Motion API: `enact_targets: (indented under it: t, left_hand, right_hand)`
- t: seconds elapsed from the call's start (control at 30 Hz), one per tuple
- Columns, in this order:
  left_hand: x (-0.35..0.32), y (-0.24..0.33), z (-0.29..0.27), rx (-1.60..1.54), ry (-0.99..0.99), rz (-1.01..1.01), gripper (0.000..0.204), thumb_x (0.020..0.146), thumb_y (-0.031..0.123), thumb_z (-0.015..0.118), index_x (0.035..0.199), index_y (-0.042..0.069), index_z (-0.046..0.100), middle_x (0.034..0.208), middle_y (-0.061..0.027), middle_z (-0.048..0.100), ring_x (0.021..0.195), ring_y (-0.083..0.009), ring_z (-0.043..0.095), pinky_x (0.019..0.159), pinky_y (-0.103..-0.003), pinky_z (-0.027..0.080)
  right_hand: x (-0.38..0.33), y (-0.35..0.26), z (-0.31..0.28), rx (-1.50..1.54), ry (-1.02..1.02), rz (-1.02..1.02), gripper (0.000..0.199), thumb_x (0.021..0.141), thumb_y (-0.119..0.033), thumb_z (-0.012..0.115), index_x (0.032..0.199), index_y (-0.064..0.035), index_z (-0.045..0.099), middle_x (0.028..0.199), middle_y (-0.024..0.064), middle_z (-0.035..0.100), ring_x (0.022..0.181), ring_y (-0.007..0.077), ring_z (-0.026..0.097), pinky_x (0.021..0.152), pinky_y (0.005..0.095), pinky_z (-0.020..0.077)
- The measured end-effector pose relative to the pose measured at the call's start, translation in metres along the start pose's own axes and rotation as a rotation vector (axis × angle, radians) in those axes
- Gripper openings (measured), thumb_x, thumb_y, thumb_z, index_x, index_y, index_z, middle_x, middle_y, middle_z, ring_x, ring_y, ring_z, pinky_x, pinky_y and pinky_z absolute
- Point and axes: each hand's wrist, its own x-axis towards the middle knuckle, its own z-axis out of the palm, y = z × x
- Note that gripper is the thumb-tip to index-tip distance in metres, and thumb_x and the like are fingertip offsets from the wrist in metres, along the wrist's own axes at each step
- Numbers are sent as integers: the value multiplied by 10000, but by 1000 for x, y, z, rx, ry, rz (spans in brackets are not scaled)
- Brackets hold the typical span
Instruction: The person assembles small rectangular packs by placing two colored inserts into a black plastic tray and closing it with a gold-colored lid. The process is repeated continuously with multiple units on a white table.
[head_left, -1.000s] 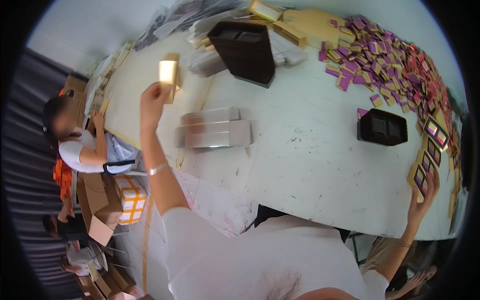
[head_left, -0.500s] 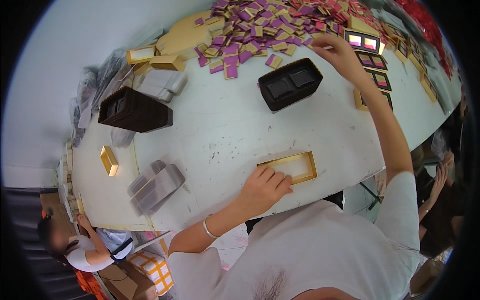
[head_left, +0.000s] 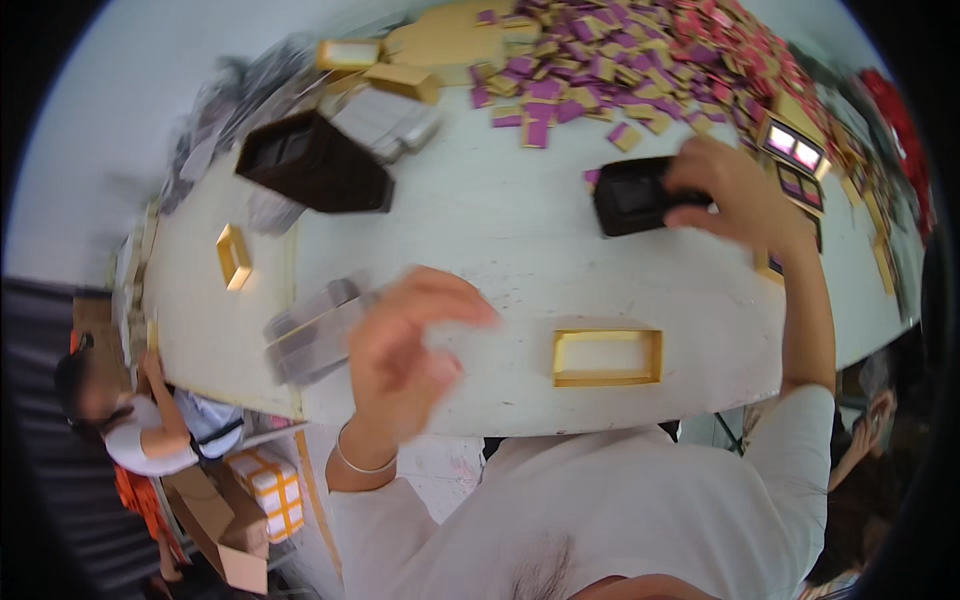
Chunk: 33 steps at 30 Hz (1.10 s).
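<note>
One spread left hand (head_left: 402, 352), a right hand (head_left: 738, 197) at the black tray (head_left: 626, 196)
Blur leaves unclear whether the right hand grips the tray's end. A gold box (head_left: 607, 380) lies open on the pale table (head_left: 520, 240), near its front edge.

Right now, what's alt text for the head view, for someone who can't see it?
Over a pale table, a person's right hand, motion-blurred, is at the right end of a black tray, while the blurred left hand is open above the table. An open gold box lies near the person; purple-and-gold packets pile up beyond.
</note>
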Motion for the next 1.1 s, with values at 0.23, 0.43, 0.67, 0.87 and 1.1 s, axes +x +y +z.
enact_targets:
  t: [0.23,0.43,0.67,0.87,1.1]
  left_hand:
    - [1,25,59,-831,-488,322,417,887,388,629,967,-17,695,1010,-151,559,806,-212,574,699,-270,476]
    - [-15,39,97,-1122,-317,374,410,887,345,643,970,-51,703,966,-151,570,741,-180,585,624,-255,482]
    - [-31,59,117,-1312,-220,340,397,892,336,634,883,-55,698,863,-128,585,543,-134,553,451,-208,441]
    - [-42,110,107,-1192,141,-134,228,878,152,598,741,-25,557,663,-155,541,585,-240,511,578,-350,407]
    - [-40,44,94,-921,-258,255,419,859,382,630,977,-20,623,927,-152,572,640,-153,560,531,-250,445]
  right_hand:
    - [-7,-7,24,-277,172,-153,108,695,-18,680,735,-16,579,804,83,531,879,261,524,796,358,419]
    - [-10,-9,27,-299,264,-192,126,725,-65,703,759,-21,590,831,73,539,869,238,528,806,339,414]
    - [-19,-12,37,-370,221,-170,118,742,-73,699,785,-22,602,851,59,544,859,235,534,819,337,413]
    - [-24,-14,33,-420,326,-221,139,715,-61,707,781,-28,588,890,52,570,884,233,551,831,358,418]
    - [-65,-76,13,433,521,22,157,949,-149,539,1028,-29,602,1028,44,603,964,142,553,864,299,426]
